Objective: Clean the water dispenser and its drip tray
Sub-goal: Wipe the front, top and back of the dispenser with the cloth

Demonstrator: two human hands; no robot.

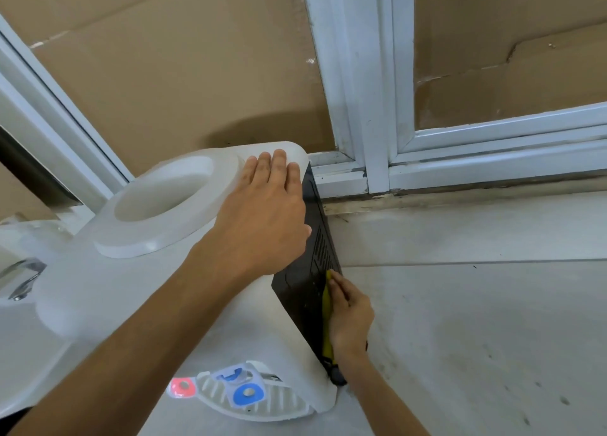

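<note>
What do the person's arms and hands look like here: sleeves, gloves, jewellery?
Both forearms are bare as far as the frame shows, with no sleeves in view. The left hand and right hand wear no gloves. No rings, watch or wristband are visible on either.

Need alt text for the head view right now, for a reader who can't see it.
A person's right hand presses a yellow cloth against the black side panel of a white water dispenser, while the left hand rests flat on its top. The white drip tray sits below the taps.
</note>
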